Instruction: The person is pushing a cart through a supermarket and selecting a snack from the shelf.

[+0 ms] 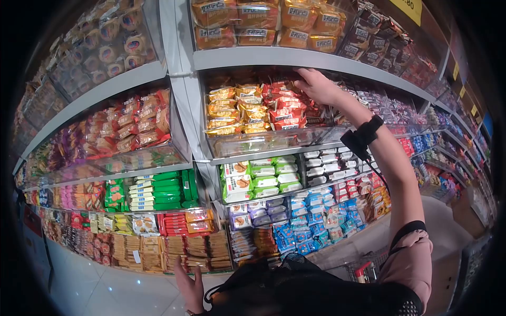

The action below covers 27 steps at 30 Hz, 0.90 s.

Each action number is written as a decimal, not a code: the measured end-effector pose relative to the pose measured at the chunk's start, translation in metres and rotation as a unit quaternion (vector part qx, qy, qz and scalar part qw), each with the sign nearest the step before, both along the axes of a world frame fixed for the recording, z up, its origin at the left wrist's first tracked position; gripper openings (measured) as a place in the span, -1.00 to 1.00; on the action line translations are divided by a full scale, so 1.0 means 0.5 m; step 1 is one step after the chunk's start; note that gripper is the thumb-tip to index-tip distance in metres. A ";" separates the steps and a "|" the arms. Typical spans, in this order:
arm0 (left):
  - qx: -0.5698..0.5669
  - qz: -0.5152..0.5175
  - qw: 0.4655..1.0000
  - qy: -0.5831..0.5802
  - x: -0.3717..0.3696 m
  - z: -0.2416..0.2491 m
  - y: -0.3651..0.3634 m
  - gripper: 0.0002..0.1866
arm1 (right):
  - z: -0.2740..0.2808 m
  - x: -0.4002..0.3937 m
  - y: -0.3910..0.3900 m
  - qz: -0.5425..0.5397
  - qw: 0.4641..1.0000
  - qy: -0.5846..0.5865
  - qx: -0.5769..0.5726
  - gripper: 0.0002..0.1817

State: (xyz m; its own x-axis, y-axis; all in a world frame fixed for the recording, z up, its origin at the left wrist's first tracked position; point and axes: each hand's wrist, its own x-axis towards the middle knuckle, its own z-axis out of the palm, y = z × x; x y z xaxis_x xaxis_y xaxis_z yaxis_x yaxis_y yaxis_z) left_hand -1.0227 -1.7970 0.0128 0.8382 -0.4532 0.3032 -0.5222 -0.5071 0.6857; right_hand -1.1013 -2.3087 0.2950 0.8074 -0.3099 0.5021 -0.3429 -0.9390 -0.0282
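Observation:
My right hand (317,87) reaches over the back of a clear-fronted shelf bin, its fingers stretched to the left and nothing visible in them. Just below it lie red snack packets (288,109), stacked in rows. Gold-wrapped packets (224,112) fill the left part of the same bin. A black strap device (362,135) sits around my right wrist. Low in the view, my left hand (190,284) hangs open with fingers apart, in front of the bottom tier of brown packets (182,247).
Grey shelf edges (311,59) and a white upright (184,105) divide the tiers. Clear plastic fronts (263,145) line the bins. Green-and-white packets (263,176) fill the bin below. A cart with a red handle part (361,273) stands at lower right.

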 end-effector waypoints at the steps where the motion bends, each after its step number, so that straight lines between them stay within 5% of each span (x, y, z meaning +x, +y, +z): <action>1: 0.000 0.000 1.000 -0.001 -0.001 0.002 -0.001 -0.39 | -0.002 0.007 -0.017 0.010 1.000 0.023 0.006 -0.50; 6: -0.003 -0.001 1.000 -0.006 0.000 -0.010 0.008 -0.40 | -0.016 0.065 -0.065 0.045 0.998 0.026 0.035 -0.52; 8: -0.002 0.005 1.000 0.000 0.000 -0.022 0.021 -0.40 | -0.016 0.087 -0.100 -0.071 0.985 0.158 0.021 -0.45; 13: 0.004 0.017 0.999 0.032 0.004 -0.032 0.032 -0.39 | 0.010 0.038 -0.064 -0.116 0.973 0.199 0.018 -0.56; 15: 0.010 0.016 1.000 0.017 0.007 -0.025 0.026 -0.40 | 0.006 0.008 -0.045 -0.078 0.995 0.043 -0.037 -0.52; 17: 0.013 0.011 1.000 0.019 0.009 -0.021 0.019 -0.40 | 0.002 -0.026 -0.012 -0.059 0.993 0.007 -0.100 -0.58; 21: 0.010 -0.011 1.000 0.019 0.012 -0.022 0.000 -0.40 | 0.006 -0.092 0.028 -0.047 0.997 0.006 -0.054 -0.66; 24: 0.033 -0.037 0.999 0.017 0.019 -0.023 -0.013 -0.40 | 0.015 -0.150 0.041 -0.011 0.992 -0.035 0.123 -0.74; 27: 0.032 -0.071 0.997 -0.001 0.027 -0.017 -0.028 -0.40 | 0.014 -0.176 0.059 -0.011 0.990 -0.036 0.135 -0.75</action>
State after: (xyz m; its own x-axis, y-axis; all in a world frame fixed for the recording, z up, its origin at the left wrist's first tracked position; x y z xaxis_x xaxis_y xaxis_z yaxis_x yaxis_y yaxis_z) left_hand -1.0092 -1.8112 0.0041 0.7639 -0.5857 0.2709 -0.5925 -0.4705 0.6539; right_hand -1.1894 -2.2789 0.3017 0.7637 -0.4581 0.4548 -0.3519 -0.8861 -0.3015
